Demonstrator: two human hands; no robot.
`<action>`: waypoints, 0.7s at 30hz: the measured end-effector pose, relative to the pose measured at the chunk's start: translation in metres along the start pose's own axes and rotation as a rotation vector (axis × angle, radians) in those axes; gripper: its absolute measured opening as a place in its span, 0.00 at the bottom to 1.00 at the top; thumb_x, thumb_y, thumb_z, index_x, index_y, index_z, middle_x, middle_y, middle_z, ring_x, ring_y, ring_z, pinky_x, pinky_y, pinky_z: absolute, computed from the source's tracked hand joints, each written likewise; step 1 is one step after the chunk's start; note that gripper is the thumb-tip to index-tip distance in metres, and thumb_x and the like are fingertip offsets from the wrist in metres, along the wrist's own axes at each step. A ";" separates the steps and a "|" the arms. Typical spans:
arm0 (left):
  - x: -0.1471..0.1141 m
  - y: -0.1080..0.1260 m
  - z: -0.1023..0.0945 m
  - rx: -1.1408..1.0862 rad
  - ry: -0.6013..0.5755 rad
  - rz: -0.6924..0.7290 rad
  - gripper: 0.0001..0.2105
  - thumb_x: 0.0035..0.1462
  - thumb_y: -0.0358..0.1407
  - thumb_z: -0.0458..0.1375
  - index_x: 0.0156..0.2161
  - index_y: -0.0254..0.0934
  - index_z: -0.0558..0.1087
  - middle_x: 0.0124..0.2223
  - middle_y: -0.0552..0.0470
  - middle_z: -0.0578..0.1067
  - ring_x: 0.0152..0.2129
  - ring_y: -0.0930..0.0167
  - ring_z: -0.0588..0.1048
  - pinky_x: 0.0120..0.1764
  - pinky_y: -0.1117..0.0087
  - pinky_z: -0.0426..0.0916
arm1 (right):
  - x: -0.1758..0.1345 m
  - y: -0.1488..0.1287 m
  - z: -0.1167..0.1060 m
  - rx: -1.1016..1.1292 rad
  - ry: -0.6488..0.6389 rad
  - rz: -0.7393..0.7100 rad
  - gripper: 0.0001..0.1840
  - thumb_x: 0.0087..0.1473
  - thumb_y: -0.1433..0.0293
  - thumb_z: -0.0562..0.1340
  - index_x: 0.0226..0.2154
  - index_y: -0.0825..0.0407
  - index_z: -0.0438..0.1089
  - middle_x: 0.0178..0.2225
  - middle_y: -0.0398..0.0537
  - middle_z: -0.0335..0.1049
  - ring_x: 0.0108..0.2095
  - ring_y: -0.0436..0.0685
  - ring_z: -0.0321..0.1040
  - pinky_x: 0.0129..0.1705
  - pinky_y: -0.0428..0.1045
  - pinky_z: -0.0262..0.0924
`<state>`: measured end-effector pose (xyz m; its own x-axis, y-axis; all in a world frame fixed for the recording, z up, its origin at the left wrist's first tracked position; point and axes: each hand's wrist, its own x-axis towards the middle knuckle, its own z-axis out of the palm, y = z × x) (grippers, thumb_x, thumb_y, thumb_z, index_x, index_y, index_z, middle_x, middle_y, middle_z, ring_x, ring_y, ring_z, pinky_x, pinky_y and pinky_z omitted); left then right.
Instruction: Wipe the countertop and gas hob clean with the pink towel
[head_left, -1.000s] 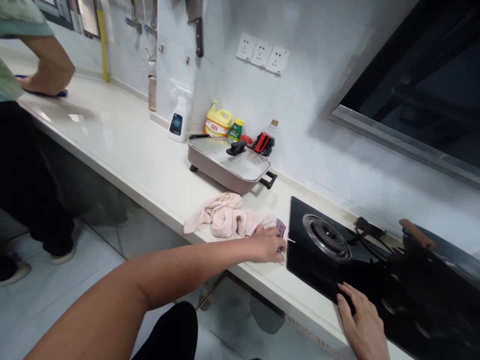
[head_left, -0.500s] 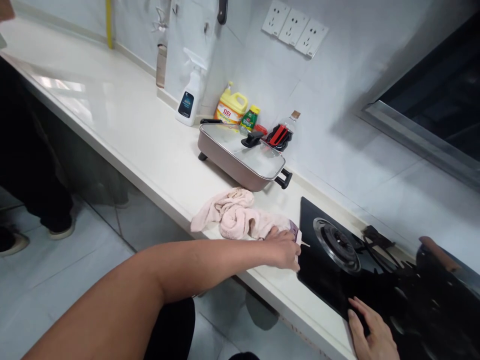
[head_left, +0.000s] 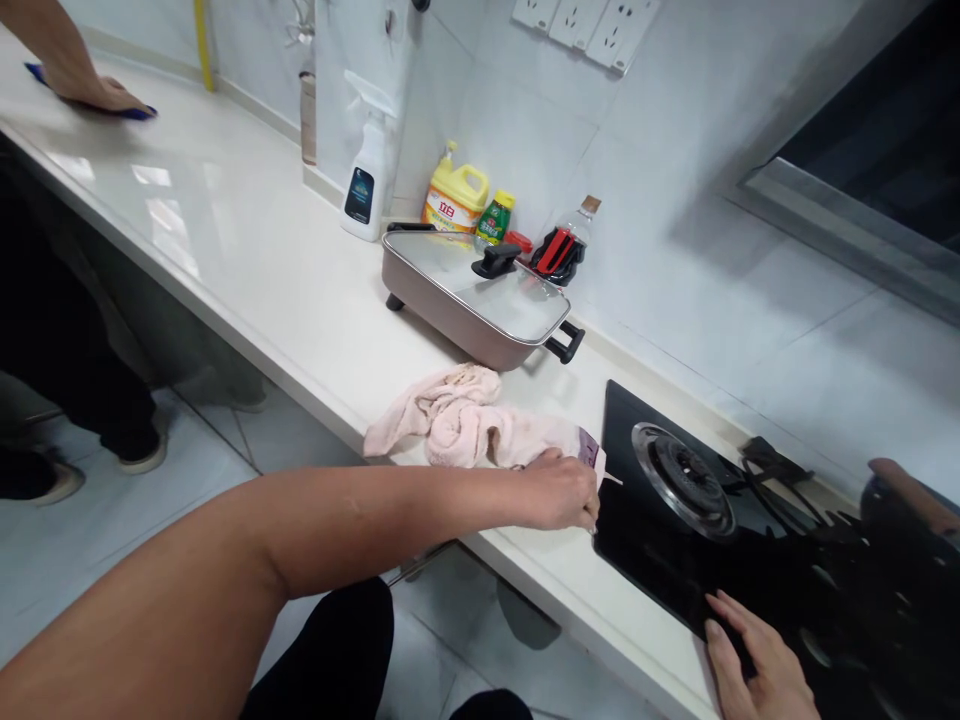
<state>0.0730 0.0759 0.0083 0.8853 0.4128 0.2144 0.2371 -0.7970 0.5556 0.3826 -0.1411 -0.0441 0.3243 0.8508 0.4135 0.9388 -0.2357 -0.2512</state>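
Observation:
A crumpled pink towel (head_left: 457, 425) lies on the white countertop (head_left: 300, 320), its purple-patterned end reaching the left edge of the black gas stove (head_left: 645, 540). My left hand (head_left: 566, 492) is closed on that end, with the fingers curled under and partly hidden. Against the stove's front edge rests my right hand (head_left: 765, 665), fingers apart and holding nothing. Behind the towel stands a brown rectangular electric pan (head_left: 465, 325) under a glass lid (head_left: 457, 270).
Along the wall are a white spray bottle (head_left: 365, 190), a yellow detergent jug (head_left: 456, 200), a green bottle (head_left: 493, 218) and a dark bottle with a cork (head_left: 562, 240). A burner (head_left: 682, 478) sits on the stove. Far left, another person's hand (head_left: 101, 92) presses a blue cloth (head_left: 139, 113).
The view has shifted slightly. The other person's hand with a blue cloth has come onto the far left counter. My left hand's fingers look more curled at the towel's end.

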 end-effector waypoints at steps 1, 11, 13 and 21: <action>0.005 -0.002 0.001 -0.003 0.002 -0.009 0.05 0.62 0.35 0.64 0.34 0.40 0.81 0.45 0.55 0.82 0.48 0.66 0.76 0.57 0.60 0.59 | -0.001 -0.002 -0.001 0.005 0.004 0.006 0.30 0.55 0.44 0.57 0.46 0.47 0.77 0.54 0.56 0.76 0.55 0.75 0.71 0.58 0.72 0.62; 0.059 -0.022 -0.001 0.007 -0.032 -0.139 0.01 0.55 0.30 0.67 0.34 0.34 0.80 0.37 0.51 0.83 0.33 0.69 0.79 0.38 0.70 0.70 | -0.003 -0.015 0.000 0.004 0.080 -0.025 0.29 0.56 0.44 0.54 0.44 0.47 0.77 0.52 0.56 0.77 0.53 0.74 0.71 0.58 0.71 0.62; 0.070 -0.023 -0.005 0.047 -0.016 -0.177 0.04 0.52 0.24 0.65 0.34 0.33 0.80 0.37 0.47 0.82 0.35 0.66 0.79 0.40 0.66 0.71 | -0.002 -0.014 0.001 0.004 0.084 -0.025 0.30 0.56 0.44 0.54 0.44 0.48 0.77 0.52 0.56 0.77 0.53 0.74 0.71 0.59 0.71 0.61; 0.070 -0.023 -0.011 0.099 0.020 -0.139 0.04 0.56 0.28 0.62 0.31 0.35 0.79 0.39 0.48 0.82 0.41 0.64 0.77 0.44 0.65 0.70 | 0.001 -0.021 -0.002 0.045 0.077 -0.005 0.27 0.58 0.47 0.55 0.43 0.49 0.77 0.52 0.57 0.77 0.53 0.71 0.71 0.60 0.68 0.61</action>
<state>0.1254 0.1276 0.0192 0.8333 0.5299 0.1576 0.3955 -0.7707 0.4996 0.3632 -0.1361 -0.0370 0.3291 0.8129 0.4806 0.9348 -0.2084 -0.2876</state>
